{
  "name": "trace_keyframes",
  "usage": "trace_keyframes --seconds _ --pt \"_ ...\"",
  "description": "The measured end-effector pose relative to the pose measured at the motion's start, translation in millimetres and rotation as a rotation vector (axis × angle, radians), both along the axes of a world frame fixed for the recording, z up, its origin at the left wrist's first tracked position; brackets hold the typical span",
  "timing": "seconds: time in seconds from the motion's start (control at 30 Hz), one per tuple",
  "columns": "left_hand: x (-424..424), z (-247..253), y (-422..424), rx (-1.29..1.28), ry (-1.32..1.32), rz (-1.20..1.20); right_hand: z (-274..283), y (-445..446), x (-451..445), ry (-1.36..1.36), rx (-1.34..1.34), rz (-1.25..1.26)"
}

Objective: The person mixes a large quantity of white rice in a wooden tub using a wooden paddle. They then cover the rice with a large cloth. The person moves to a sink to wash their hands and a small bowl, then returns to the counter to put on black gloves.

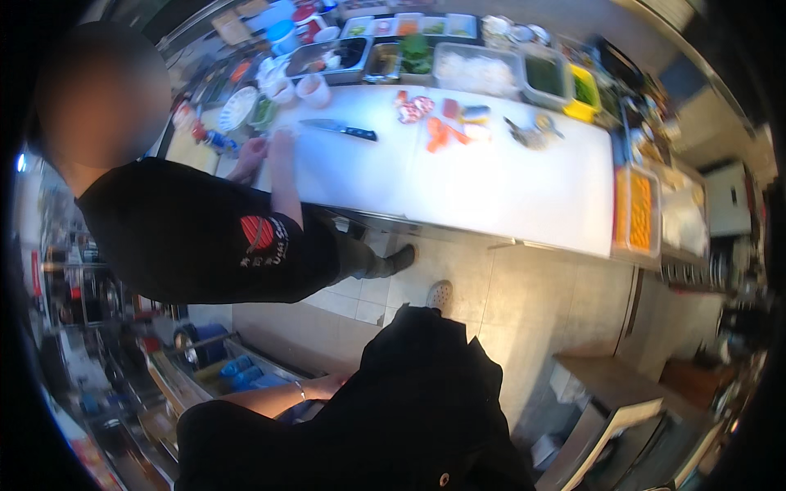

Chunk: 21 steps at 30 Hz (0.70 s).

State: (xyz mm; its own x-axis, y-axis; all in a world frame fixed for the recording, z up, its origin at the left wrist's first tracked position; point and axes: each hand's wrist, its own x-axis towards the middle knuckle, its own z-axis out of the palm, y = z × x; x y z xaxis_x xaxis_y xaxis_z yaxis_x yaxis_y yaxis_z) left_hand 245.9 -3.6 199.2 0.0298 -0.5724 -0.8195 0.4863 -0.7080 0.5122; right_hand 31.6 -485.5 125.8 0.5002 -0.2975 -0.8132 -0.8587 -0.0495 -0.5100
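My left hand (328, 385) is low beside my black clothing, which hides its fingers; a bracelet is on the wrist. My right hand is out of view. Before me stands a long white cutting board (503, 196). A kitchen knife (341, 129) lies on its left part, near a co-worker's forearm. Further right are red-and-white seafood pieces (416, 109), a dark red block (451, 108), orange fish pieces (441, 135), a silver-skinned fish piece (475, 113) and a greyish, blurred food item (527, 136). The co-worker's hands (250, 156) are close together at the board's left end.
The co-worker (202, 233) in a black shirt stands at left. Behind the board are a tub of white food (476, 72), a tub of dark green food (545, 78) and a yellow container (582, 93). A tub of orange food (638, 208) is at right. Below right is a low counter (605, 374).
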Motion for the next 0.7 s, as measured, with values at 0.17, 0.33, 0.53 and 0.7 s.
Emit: trace_keyframes --seconds 0.17,0.33,0.53,0.7 --pt "-44.8 -38.0 -2.5 -0.118 -0.079 0.083 -23.5 -77.5 91.9 0.095 0.207 0.158" --pt "-83.0 -43.4 -58.4 -0.059 0.032 0.401 -27.3 -156.6 129.5 0.286 0.488 0.281" --pt "-143.8 -11.2 -143.1 0.118 0.261 0.749 -10.0 -251.3 136.7 0.635 0.744 0.512" --pt "-139.4 5.8 -159.8 0.196 0.313 0.791 64.8 -247.5 224.0 0.875 0.741 0.736"
